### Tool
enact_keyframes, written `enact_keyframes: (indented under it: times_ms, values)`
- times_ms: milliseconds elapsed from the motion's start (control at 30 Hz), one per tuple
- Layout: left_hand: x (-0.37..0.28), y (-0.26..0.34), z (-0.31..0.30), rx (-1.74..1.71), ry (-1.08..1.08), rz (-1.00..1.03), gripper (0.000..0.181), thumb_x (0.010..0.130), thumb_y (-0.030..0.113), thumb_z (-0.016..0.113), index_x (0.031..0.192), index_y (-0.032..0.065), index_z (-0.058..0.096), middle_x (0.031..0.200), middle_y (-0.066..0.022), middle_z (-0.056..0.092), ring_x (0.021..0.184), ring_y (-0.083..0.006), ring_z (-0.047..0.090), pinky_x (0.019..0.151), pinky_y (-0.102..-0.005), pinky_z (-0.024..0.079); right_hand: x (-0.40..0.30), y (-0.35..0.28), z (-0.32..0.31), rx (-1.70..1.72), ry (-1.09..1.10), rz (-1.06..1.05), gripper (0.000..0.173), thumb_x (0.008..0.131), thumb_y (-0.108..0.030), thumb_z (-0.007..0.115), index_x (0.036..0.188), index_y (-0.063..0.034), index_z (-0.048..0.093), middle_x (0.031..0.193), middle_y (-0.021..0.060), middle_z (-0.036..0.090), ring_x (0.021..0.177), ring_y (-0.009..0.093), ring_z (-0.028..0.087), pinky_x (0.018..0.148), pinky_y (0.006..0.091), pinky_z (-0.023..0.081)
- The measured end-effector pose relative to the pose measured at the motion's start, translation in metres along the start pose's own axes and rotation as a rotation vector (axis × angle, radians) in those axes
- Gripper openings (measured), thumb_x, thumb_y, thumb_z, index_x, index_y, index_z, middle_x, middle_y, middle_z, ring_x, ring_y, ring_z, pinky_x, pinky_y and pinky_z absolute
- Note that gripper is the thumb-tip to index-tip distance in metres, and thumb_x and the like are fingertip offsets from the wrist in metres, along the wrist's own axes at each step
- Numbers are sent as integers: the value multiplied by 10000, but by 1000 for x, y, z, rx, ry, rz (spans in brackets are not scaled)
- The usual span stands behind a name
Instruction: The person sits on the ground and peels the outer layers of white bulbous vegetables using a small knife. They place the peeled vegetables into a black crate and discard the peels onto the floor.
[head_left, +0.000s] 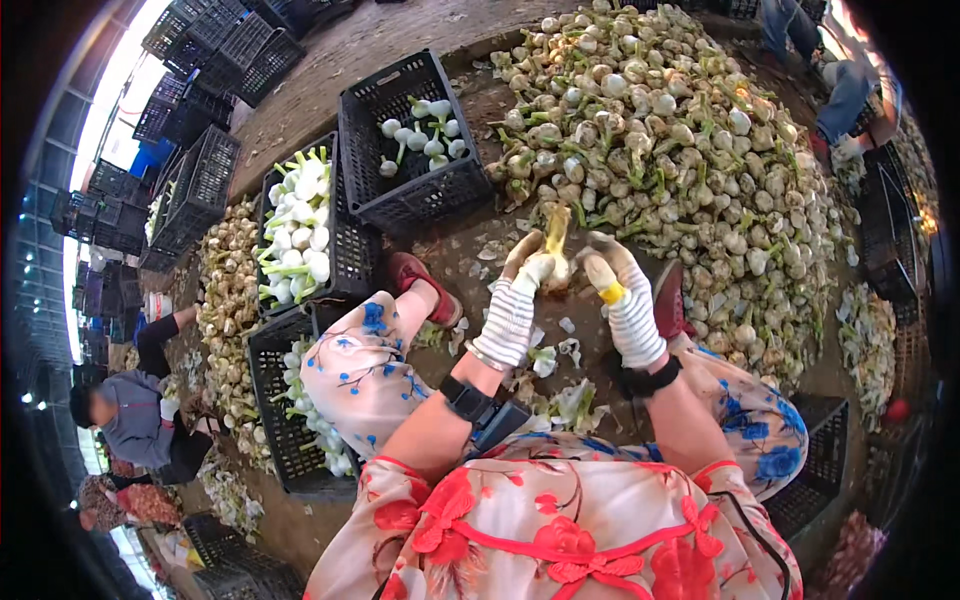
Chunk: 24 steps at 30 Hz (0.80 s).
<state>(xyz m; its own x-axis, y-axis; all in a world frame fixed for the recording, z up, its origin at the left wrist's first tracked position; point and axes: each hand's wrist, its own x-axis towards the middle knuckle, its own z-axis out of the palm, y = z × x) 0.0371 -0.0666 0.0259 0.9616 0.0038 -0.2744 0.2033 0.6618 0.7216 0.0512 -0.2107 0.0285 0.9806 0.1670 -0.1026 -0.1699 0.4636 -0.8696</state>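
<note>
In front of me, my left hand (519, 296), in a grey-and-white striped glove with a dirty thumb, grips a garlic bulb (556, 271). Its yellowish stem points away from me. My right hand (621, 292) wears a matching glove with yellow tape around one digit. Its fingertips are bent close to the bulb's right side, and I cannot tell whether anything is between them. Below both hands, peeled garlic skins (576, 405) lie on the dirt floor.
A large heap of unpeeled garlic (675, 135) rises ahead and to the right. On the left stand a black crate (416, 191) with several white bulbs, a full crate (356, 247) and a third crate (262, 375). Another person (142, 412) sits far left; someone's legs (844, 97) show upper right.
</note>
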Motion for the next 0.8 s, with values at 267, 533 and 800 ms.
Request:
enact_keyframes:
  times_ms: [267,533,800]
  values:
    - [-38,-17,-34,52,-131,-117,544,904,414,458,1305,62,355,1192,-109,501,978,-206,564,768,-362,519,-18,-7,6,-373,-290,163,301,865,-235,605,1046,6,609,863,-28,605,745,28,504,651,189,431]
    - [-25,-38,-51,235,-182,127,731,767,158,687,1345,56,251,998,-47,549,882,-128,548,754,-275,487,-28,16,1,-316,-17,220,213,866,-217,593,889,-11,639,678,-33,589,529,25,460,458,192,375]
    - [-40,-16,-40,-219,-156,-223,465,833,330,536,1186,37,459,817,-96,575,519,-209,547,455,-361,500,-23,45,-3,-608,-35,-176,210,865,-139,566,992,24,608,825,2,619,686,76,538,605,237,451]
